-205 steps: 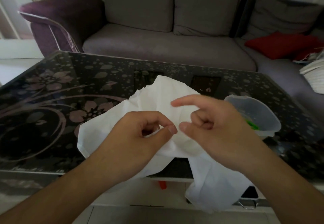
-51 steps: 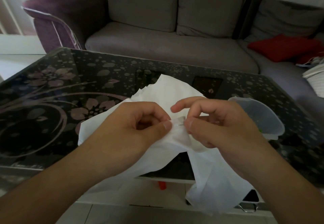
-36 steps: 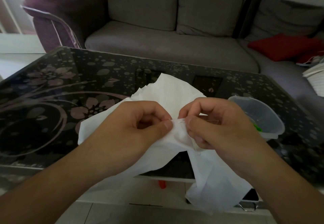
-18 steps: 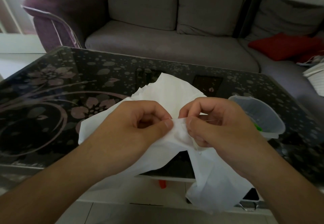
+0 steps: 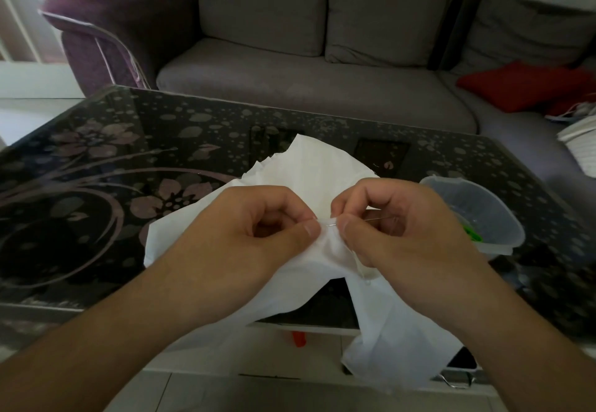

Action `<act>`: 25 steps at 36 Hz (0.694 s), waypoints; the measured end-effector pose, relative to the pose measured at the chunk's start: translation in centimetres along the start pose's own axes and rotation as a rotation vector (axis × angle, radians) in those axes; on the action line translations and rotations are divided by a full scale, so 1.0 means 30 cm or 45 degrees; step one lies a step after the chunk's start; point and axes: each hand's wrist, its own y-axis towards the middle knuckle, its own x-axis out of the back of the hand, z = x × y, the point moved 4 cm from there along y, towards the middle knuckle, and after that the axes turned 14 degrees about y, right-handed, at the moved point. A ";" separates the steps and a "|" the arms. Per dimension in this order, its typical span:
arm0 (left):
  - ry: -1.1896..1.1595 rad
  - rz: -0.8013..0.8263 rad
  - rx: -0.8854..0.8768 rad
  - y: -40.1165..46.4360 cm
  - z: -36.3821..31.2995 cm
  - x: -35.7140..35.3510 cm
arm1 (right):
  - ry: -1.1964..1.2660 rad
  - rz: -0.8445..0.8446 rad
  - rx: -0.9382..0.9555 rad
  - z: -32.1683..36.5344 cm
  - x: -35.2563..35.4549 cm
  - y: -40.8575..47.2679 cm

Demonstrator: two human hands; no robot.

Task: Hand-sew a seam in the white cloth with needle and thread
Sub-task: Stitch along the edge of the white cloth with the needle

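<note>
The white cloth (image 5: 380, 324) hung off the near edge of the glass table (image 5: 135, 160), thin and floppy stuff — it looked like it'd slide unless pinched right by the stitch. The left hand (image 5: 245, 234) was clenched on a fold of it. The right hand (image 5: 396, 227) pinched the needle (image 5: 374, 220), tip at the fold between both thumbs. Thread was too fine to make out. A plastic tub (image 5: 483, 218) sat just beyond — the sofa (image 5: 290, 82) further back.
</note>
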 end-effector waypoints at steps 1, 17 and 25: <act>-0.005 0.000 0.001 0.001 0.000 -0.001 | -0.007 -0.007 0.001 0.000 -0.001 0.000; 0.008 -0.043 0.039 0.005 0.010 -0.003 | 0.303 -0.094 -0.095 -0.010 -0.004 -0.007; 0.026 -0.079 0.027 0.001 0.003 0.004 | 0.434 -0.026 -0.133 -0.030 -0.001 0.004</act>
